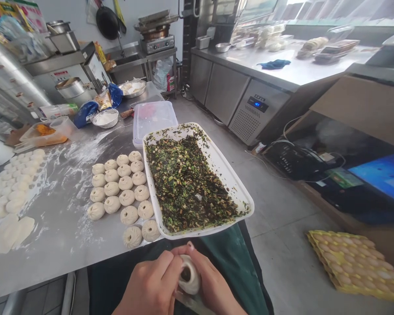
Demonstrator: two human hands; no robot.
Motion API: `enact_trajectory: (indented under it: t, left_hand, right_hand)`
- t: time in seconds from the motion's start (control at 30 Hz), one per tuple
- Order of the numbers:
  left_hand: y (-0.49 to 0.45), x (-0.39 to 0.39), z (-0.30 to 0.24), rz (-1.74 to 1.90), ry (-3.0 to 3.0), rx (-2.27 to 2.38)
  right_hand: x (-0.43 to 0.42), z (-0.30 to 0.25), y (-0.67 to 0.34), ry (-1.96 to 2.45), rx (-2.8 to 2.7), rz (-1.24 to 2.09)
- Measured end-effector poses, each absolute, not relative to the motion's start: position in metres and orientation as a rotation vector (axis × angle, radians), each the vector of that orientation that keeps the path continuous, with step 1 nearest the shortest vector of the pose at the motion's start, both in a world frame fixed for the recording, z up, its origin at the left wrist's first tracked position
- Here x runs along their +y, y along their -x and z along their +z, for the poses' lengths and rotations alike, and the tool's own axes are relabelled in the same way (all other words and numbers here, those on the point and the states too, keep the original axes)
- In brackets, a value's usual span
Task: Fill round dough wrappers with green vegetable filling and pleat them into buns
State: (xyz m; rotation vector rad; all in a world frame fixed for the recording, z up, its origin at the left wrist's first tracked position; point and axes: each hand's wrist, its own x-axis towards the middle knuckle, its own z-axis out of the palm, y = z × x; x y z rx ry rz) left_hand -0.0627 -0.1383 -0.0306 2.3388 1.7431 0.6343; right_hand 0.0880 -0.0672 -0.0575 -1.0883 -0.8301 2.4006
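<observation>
A half-closed dough bun point(188, 275) with dark filling showing at its top sits between both my hands, low in the view over my lap. My left hand point(154, 284) wraps its fingers round the bun's left side. My right hand point(213, 284) pinches the bun's right edge with thumb and fingers. Just beyond my hands a white tray point(231, 175) of chopped green filling hangs over the table's front edge. To its left several finished pleated buns point(121, 192) lie in rows on the floured steel table point(59, 223).
Small dough pieces point(9, 188) and flat dough point(11, 232) lie at the table's left. A clear lidded box point(153, 116), a flour bowl point(105, 118) and bags stand behind the tray. Egg cartons point(357, 262) sit on the floor at right, with steel counters point(282, 74) beyond.
</observation>
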Motion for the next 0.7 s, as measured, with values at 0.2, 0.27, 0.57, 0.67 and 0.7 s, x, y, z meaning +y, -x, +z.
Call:
enact_trajectory:
  t: [0.2, 0.27, 0.57, 0.67, 0.7]
  left_hand:
    - [0.0634, -0.1367, -0.0265, 0.629, -2.359, 1.721]
    - [0.0641, -0.1361, -0.0256, 0.648, -2.354, 1.718]
    - [0.0672, -0.1379, -0.0283, 0.661, -2.380, 1.715]
    - [0.0680, -0.1389, -0.0262, 0.697, -2.309, 1.735]
    - [0.0679, -0.1389, -0.0252, 0.694, -2.287, 1.743]
  right_hand:
    - [-0.0662, -0.0532, -0.0862, 1.138, -0.824, 2.340]
    - [-0.0668, -0.0540, -0.0864, 1.083, -0.858, 2.385]
    - [-0.0659, -0.0555, -0.0866, 1.181, -0.847, 2.356]
    - [-0.0650, -0.0526, -0.0869, 1.083, -0.831, 2.429]
    - [-0.0647, -0.0519, -0.0869, 1.075, -0.832, 2.425]
